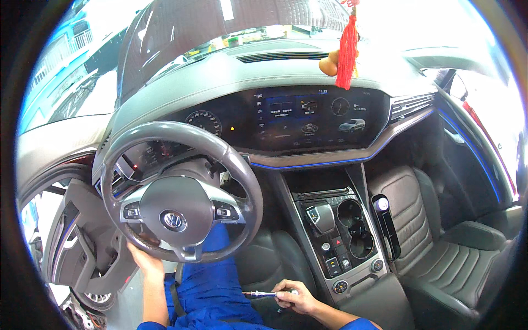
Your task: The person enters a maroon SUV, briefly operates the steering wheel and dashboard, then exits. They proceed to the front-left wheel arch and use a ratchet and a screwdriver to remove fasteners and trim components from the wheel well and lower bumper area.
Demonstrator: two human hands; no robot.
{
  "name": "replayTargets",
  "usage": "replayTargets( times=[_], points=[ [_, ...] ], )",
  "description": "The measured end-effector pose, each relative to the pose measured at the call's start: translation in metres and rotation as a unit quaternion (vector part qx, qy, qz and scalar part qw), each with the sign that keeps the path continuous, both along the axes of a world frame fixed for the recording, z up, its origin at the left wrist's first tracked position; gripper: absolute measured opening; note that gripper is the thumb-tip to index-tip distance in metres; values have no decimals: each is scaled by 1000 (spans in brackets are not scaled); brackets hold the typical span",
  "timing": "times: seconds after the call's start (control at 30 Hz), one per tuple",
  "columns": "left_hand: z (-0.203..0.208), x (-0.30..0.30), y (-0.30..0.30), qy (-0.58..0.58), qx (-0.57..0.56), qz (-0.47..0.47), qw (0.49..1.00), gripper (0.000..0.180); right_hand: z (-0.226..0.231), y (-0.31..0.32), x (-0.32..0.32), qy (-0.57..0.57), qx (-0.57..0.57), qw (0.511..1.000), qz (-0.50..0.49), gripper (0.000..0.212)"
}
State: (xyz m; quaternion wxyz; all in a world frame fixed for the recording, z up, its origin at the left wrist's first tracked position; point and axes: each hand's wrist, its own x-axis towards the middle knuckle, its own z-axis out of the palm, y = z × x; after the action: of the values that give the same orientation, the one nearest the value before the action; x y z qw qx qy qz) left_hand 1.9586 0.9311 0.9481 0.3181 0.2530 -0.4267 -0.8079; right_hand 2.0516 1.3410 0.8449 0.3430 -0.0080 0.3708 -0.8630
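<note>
At the lower left of the steering wheel (242, 165), my left hand (144, 254) is closed around the rim. Its fingers pass behind the rim and show only in part through the opening under the left spoke. In my right hand (296, 297), low in the middle, is a slim screwdriver-like tool (263, 293) with a metal shaft. Its tip points left, over my blue-trousered thigh (212, 286). My fingers hide much of the tool's handle.
Right of me stands the centre console (313, 258) with a gear selector (320, 216) and cup holders. A wide dashboard screen (297, 121) is lit. The driver's door (82, 236) is open. A red tassel (346, 52) hangs by the windscreen, and the bonnet (165, 38) is raised.
</note>
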Motion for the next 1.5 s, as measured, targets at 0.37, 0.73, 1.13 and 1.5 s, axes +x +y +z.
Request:
replayTargets(
  times=[0.37, 0.73, 1.13, 1.5],
  points=[
    [-15, 62, 129, -214, -213, -841, 449, 55, 21, -12, 18, 207, 140, 956, 151, 32],
    [12, 105, 111, -253, -335, -721, 552, 30, 12, -2, -9, 378, 502, 773, -91, 32],
    [1, 132, 64, -284, -127, -655, 688, 30, 20, 17, -43, 271, 738, 615, -65, 86],
    [-2, 133, 62, -258, -134, -671, 682, 29, 20, 20, -43, 250, 721, 640, -89, 84]
  ],
)
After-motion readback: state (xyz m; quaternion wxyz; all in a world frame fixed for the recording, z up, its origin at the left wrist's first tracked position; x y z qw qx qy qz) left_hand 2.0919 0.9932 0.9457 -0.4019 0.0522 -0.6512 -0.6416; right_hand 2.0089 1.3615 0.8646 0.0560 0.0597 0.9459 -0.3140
